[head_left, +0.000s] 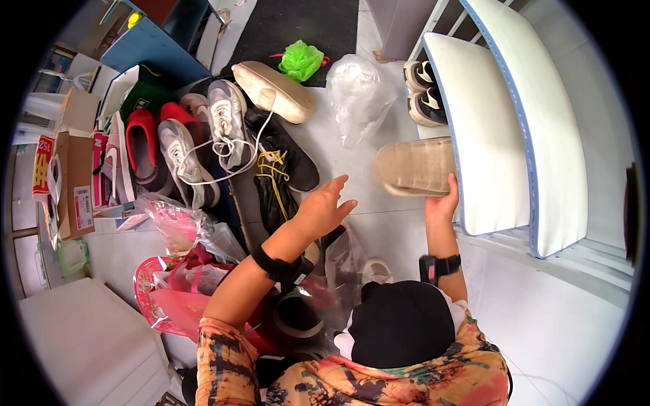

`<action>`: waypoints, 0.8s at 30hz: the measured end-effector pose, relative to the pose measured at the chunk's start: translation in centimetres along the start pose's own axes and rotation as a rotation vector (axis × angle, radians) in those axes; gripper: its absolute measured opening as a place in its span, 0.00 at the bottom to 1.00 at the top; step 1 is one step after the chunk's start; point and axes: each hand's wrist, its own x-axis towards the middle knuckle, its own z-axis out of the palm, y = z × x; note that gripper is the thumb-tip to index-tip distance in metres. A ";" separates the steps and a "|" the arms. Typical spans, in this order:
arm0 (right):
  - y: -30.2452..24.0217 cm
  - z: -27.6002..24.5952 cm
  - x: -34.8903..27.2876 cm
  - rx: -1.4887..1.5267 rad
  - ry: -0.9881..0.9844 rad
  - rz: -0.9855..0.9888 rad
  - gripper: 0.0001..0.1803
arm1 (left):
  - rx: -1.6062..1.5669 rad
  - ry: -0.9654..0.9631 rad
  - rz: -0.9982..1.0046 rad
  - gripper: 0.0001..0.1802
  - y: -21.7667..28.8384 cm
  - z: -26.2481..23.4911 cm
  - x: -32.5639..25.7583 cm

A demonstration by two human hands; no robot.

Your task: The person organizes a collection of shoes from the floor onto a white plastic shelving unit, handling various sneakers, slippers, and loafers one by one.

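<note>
My right hand (443,201) grips a shoe (415,166) by one end, its worn beige sole facing up. The shoe's far end is slightly blurred, and the hand's fingers are mostly hidden beneath it. Just right of it stands a white tilting shoe cabinet flap (477,135) with a blue edge. My left hand (326,206) is empty, fingers apart, over the floor beside a black shoe (294,157). Black shoes tied with a yellow lace (273,166) lie by the left wrist. Farther left are grey-white sneakers (227,115) with loose white laces.
Black-and-white shoes (426,91) sit inside the cabinet. A clear plastic bag (359,95) and a green bag (300,61) lie ahead. Another pale shoe (274,91) rests sole up. Red slippers (141,145), cardboard boxes (76,183) and red plastic bags (183,301) crowd the left.
</note>
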 end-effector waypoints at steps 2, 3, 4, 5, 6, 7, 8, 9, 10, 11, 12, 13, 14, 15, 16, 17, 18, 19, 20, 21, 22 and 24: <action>-0.2 -0.3 3.0 0.052 0.080 -0.198 0.22 | -0.043 -0.032 -0.038 0.30 -0.5 0.8 0.2; 0.0 -0.2 3.0 0.053 0.079 -0.194 0.22 | -0.040 -0.031 -0.041 0.30 -0.9 0.9 0.0; 0.6 0.7 3.9 0.015 0.091 -0.213 0.22 | -0.043 -0.040 -0.049 0.30 -1.3 1.0 -0.3; 0.9 0.6 3.9 -0.022 0.102 -0.232 0.22 | -0.046 -0.049 -0.056 0.30 -1.7 1.0 -0.6; 1.1 1.0 4.5 -0.059 0.114 -0.253 0.22 | -0.045 -0.048 -0.057 0.30 -2.2 1.0 -0.9; 1.0 1.3 5.1 -0.097 0.125 -0.274 0.22 | -0.064 -0.042 -0.077 0.29 -2.7 1.0 -1.2; 0.9 1.3 5.3 -0.134 0.137 -0.294 0.22 | -0.082 -0.037 -0.097 0.29 -3.2 1.0 -1.6; 0.2 1.8 7.1 -0.174 0.154 -0.324 0.23 | -0.087 -0.044 -0.092 0.29 -3.3 1.3 -1.7; -0.2 1.7 8.3 -0.214 0.168 -0.354 0.23 | -0.055 -0.051 -0.099 0.29 -3.3 1.4 -1.9; -1.9 1.7 10.0 -0.253 0.183 -0.384 0.23 | -0.022 -0.060 -0.106 0.29 -3.3 1.5 -2.0; -3.3 1.6 11.8 -0.288 0.197 -0.400 0.23 | -0.016 -0.060 -0.111 0.29 -3.4 1.5 -2.0; -3.4 1.3 11.4 -0.335 0.221 -0.406 0.23 | -0.029 -0.077 -0.130 0.28 -3.7 1.3 -2.9; -2.7 1.0 11.0 -0.382 0.244 -0.411 0.23 | -0.042 -0.093 -0.150 0.28 -3.8 1.1 -3.9; -1.2 3.0 10.5 -0.390 0.245 -0.432 0.23 | -0.015 -0.078 -0.138 0.28 -4.8 0.4 -3.5; 0.0 5.1 9.9 -0.396 0.246 -0.454 0.23 | -0.002 -0.051 -0.149 0.27 -5.6 -0.5 -3.1; -0.4 4.3 10.6 -0.447 0.265 -0.478 0.24 | -0.025 -0.048 -0.174 0.25 -5.4 0.1 -3.5; -1.9 2.8 11.8 -0.504 0.286 -0.499 0.24 | -0.040 -0.060 -0.182 0.25 -4.7 0.9 -4.3; -1.6 1.7 11.4 -0.544 0.290 -0.509 0.24 | -0.014 -0.046 -0.148 0.23 -4.7 0.8 -4.9; -2.1 1.2 11.5 -0.585 0.294 -0.520 0.24 | 0.011 -0.032 -0.115 0.21 -4.8 0.7 -5.4; -0.4 1.2 9.7 -0.621 0.288 -0.511 0.24 | 0.028 -0.019 -0.144 0.21 -5.1 0.0 -6.3; -0.2 1.1 9.1 -0.659 0.280 -0.514 0.24 | 0.105 0.057 -0.080 0.19 -5.3 -0.2 -6.7; -0.9 0.2 8.5 -0.738 0.268 -0.533 0.24 | 0.224 0.140 -0.022 0.15 -5.2 -0.1 -6.8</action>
